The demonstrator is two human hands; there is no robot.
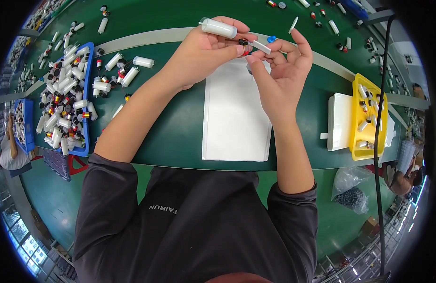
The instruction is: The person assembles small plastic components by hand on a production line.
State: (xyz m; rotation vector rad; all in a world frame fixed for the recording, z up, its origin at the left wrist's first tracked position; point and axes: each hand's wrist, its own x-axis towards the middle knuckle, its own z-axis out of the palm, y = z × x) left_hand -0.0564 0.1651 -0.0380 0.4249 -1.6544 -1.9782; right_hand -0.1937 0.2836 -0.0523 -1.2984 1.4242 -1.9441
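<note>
Above the far end of a stack of white paper (237,118), both my hands are raised close together. My left hand (204,54) is closed, with a clear-ended white plastic cylinder (219,28) resting across its fingers. At its thumb tip is a small black and red part (245,45). My right hand (286,70) pinches near the same spot, where a short white stick-like piece (261,46) lies by its fingertips. A small blue piece (272,38) shows by the index finger, and a thin white disc (293,24) stands at a raised fingertip. Exactly what the fingertips grip is partly hidden.
A blue tray (89,89) heaped with white cylinders and black-red parts stands at left. Several loose cylinders (130,76) lie beside it. At right, a yellow tray (355,118) sits next to white cards (339,121). A black cable (379,141) hangs at right.
</note>
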